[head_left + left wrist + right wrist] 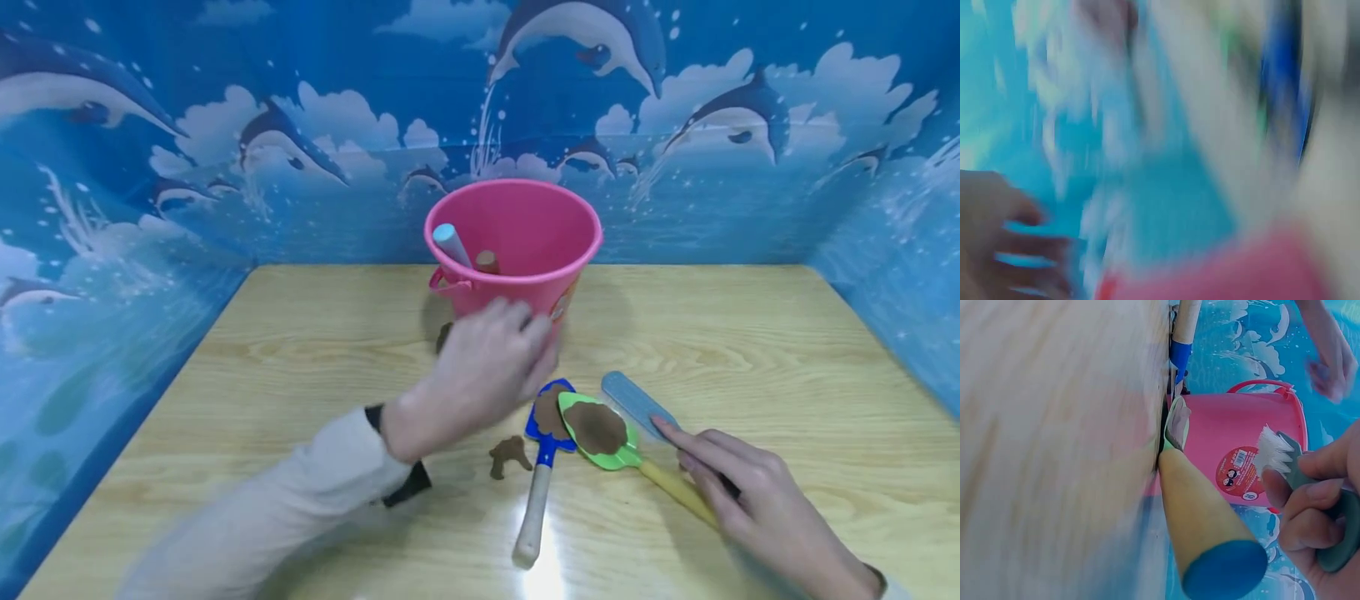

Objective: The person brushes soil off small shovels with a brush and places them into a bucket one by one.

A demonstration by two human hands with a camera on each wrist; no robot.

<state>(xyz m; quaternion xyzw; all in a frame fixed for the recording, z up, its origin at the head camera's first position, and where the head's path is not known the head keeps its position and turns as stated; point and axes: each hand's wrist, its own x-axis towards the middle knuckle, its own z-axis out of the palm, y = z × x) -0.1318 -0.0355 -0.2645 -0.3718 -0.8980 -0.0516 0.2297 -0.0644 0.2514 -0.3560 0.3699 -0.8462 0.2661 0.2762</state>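
My right hand grips a scrubbing brush with a grey-blue back; the right wrist view shows its white bristles and looped handle. Just left of that hand lies a green toy shovel with a yellow handle, brown material filling its scoop. Its scoop overlaps a blue shovel with a pale handle, whose blade also carries brown material. In front of the pink bucket, my blurred left hand is raised, fingers loosely bent; in the left wrist view nothing shows between its fingers.
Inside the bucket stand a light-blue-ended stick and a brown-ended one. A brown scrap lies on the wooden table left of the blue shovel. Dolphin-printed blue sheeting borders the table behind and at both sides.
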